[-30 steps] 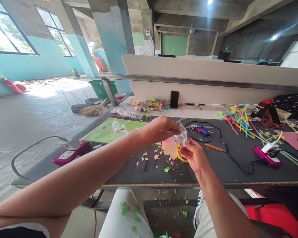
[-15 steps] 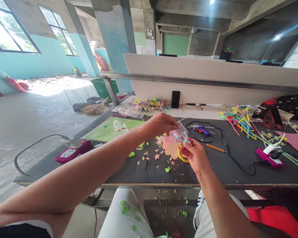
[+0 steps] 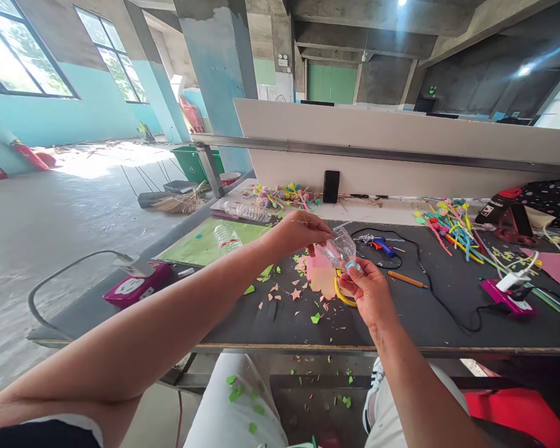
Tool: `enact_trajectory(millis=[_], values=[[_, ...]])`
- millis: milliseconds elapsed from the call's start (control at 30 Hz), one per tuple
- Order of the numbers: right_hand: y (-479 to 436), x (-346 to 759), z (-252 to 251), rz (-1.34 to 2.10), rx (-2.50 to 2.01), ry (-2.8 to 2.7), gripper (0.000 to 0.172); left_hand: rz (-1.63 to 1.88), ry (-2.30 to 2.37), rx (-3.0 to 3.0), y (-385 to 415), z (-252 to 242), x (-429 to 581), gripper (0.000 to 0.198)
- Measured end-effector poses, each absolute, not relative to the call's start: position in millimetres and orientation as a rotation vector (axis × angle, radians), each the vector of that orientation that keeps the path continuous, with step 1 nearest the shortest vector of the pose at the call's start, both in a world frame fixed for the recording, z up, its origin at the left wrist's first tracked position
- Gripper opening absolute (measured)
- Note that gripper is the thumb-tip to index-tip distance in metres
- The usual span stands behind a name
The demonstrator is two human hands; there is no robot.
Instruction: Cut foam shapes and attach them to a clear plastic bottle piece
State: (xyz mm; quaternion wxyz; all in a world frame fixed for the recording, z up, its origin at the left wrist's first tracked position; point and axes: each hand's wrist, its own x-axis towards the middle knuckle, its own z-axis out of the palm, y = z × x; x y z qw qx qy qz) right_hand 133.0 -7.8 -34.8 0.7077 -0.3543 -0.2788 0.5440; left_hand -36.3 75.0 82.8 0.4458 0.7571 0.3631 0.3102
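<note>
In front of me is the clear cut-off top of a plastic bottle (image 3: 340,244), its wide end tilted up and away. My right hand (image 3: 366,287) is closed on its neck, where a light blue bit shows. My left hand (image 3: 304,231) pinches at the left edge of the wide end; its fingertips are partly hidden. Below them on the black tabletop lie pink and peach paper sheets (image 3: 321,281), a yellow ring-shaped handle (image 3: 343,297), and a peach paper star (image 3: 295,297) among scraps.
A blue glue gun (image 3: 383,246) with a black cord and an orange-brown stick (image 3: 407,279) lie to the right. Magenta power strips (image 3: 508,296) sit at both sides. Clear bottles (image 3: 226,239) rest on green sheets at left. A phone (image 3: 331,186) stands behind, near colourful pipe cleaners (image 3: 452,227).
The bottle top has turned slightly, showing more of its wide end. Both hands keep nearly the same places, and the view has shifted a little.
</note>
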Motion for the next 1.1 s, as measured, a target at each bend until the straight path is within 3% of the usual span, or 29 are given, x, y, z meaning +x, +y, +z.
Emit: enact_trajectory(millis=[467, 1100], values=[[-10, 132, -36, 1.178, -0.808, -0.672, 0.040, 0.671, 0.888, 1.833, 86, 79, -38, 0.022], [-6, 135, -37, 1.332, -0.826, -0.604, 0.039, 0.697, 0.893, 2.095, 68, 88, -33, 0.012]])
